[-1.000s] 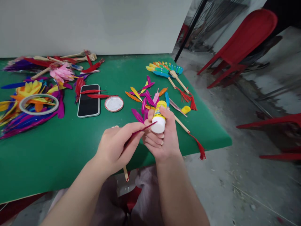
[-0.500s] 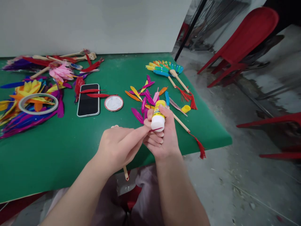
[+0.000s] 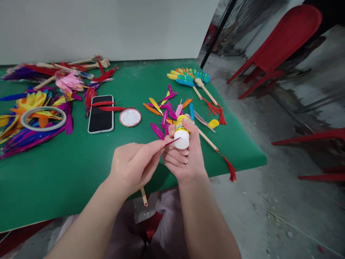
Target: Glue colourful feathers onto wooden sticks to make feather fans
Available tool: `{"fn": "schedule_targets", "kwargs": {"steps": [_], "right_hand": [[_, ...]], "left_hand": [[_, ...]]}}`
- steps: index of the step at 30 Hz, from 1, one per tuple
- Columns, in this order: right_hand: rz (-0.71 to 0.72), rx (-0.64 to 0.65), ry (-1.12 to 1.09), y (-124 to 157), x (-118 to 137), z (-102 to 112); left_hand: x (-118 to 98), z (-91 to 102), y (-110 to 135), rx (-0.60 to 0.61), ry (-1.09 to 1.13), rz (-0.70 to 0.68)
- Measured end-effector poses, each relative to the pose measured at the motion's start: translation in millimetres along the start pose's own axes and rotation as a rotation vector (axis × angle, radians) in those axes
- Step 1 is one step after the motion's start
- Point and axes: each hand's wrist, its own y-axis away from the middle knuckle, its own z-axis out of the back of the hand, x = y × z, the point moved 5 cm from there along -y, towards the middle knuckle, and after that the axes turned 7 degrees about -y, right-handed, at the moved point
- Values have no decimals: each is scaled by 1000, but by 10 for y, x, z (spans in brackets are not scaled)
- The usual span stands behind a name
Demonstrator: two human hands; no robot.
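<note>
My right hand (image 3: 185, 158) is wrapped round a small glue bottle (image 3: 182, 140) with a yellow label, its white end tilted towards me. My left hand (image 3: 137, 163) pinches a thin dark red feather (image 3: 172, 142), seen nearly edge-on, whose tip overlaps the white end; whether they touch is unclear. Below the left palm, a wooden handle (image 3: 144, 197) sticks out past the table edge; the rest of it is hidden. Beyond the bottle lie loose magenta feathers (image 3: 157, 131), an orange feather (image 3: 187, 103) and a small yellow cap (image 3: 214, 124).
On the green table (image 3: 67, 172) are a phone (image 3: 101, 120) with red feathers across it, a round lid (image 3: 130, 118), a tape roll (image 3: 24, 120) on a feather pile, and feather fans (image 3: 199, 82) with red tassels. Red chairs (image 3: 291, 39) stand to the right.
My left hand has drawn slightly back to the left, and the red feather now slants up across the white end's left side. The bottle has tipped a little.
</note>
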Motion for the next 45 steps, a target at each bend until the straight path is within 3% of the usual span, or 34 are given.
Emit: {"fn": "schedule_targets", "kwargs": {"steps": [11,18,45], "right_hand": [[-37,19,-47,-12,-15,19],[-89,108,-116,-16,-40,-8],[-106,170,-128,-42,-57,13]], "left_hand": [[-10,-49,21,-48,7,-54],[15,-40,20,-97,45,15],[1,-70,25,-116,55,10]]}}
